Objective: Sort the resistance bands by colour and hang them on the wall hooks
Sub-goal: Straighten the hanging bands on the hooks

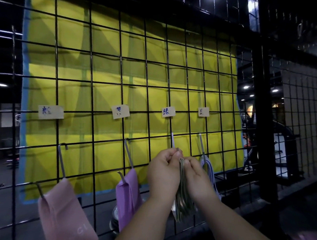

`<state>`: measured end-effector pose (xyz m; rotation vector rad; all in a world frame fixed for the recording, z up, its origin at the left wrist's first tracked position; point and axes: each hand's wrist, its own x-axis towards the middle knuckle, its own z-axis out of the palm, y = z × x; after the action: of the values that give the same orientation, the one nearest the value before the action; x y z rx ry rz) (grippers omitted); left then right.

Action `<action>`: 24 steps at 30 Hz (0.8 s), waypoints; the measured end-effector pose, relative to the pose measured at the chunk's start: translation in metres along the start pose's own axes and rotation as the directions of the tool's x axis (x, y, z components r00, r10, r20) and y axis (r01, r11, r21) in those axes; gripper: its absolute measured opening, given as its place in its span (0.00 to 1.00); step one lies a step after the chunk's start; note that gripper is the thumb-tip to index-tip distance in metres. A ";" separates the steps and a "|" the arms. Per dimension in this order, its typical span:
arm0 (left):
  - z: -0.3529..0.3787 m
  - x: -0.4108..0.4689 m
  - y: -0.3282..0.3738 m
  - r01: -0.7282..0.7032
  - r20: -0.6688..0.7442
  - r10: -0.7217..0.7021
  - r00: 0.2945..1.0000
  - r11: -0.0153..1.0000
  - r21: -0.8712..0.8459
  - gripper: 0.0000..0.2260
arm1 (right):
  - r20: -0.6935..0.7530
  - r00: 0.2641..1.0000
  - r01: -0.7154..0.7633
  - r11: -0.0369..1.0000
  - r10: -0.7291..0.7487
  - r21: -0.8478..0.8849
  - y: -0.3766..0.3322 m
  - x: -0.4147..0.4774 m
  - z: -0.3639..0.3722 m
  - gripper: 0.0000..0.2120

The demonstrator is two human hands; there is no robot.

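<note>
A black wire grid (92, 68) fills the view, backed by a yellow cloth (111, 48). Four paper labels run across it from 9 o'clock towards 3 o'clock, with one metal hook hanging below each.

The first hook (61, 160), at about 8 o'clock, carries a pink band (64, 210) that hangs wide and flat. The second hook (128, 153), near 7 o'clock, carries folded purple bands (128, 195). The fourth hook (202, 146), at about 4 o'clock, carries a loop of pale bluish-white bands (211, 170).

Both hands meet at the third hook (172, 140), just below centre at 6 o'clock, under the third label (168, 111). The left hand (164, 173) has its fingers curled, thumb and forefinger pinched tight on the hook's lower end, where a small grey tip shows above the knuckles. The right hand (196, 177) sits just beside it at its 3 o'clock side, fingers curled and pinching the top of a bundle of green bands (184, 202). The bundle hangs straight down between the two wrists, its top edge pressed between the hands. Whether its loops already sit on the hook cannot be told, as the fingers cover that spot.
</note>
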<state>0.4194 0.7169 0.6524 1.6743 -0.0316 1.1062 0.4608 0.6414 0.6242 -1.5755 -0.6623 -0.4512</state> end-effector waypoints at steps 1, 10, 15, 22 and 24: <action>0.000 -0.001 -0.003 0.017 -0.001 -0.017 1.000 1.000 -0.008 0.05 | 0.009 1.000 0.002 1.000 -0.002 -0.020 0.003 -0.001 0.000 0.11; -0.009 -0.005 -0.011 0.085 0.012 -0.084 0.996 0.987 -0.134 0.05 | 0.070 0.993 -0.102 0.980 0.091 0.172 0.013 -0.008 -0.007 0.09; -0.009 -0.001 0.000 0.190 0.106 -0.166 0.980 0.943 -0.272 0.09 | 0.151 0.911 -0.412 0.834 0.384 0.368 0.017 0.002 -0.004 0.22; -0.011 -0.002 0.009 0.248 0.141 -0.211 0.967 0.903 -0.350 0.10 | 0.185 0.882 -0.471 0.823 0.433 0.317 0.007 0.003 -0.001 0.27; -0.012 -0.001 0.007 0.249 0.132 -0.218 0.967 0.914 -0.321 0.11 | 0.121 0.922 -0.387 0.892 0.368 0.233 0.004 0.002 -0.002 0.23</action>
<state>0.4075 0.7226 0.6574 1.3802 -0.0732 0.7907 0.4651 0.6399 0.6224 -1.4357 -0.4317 -0.0135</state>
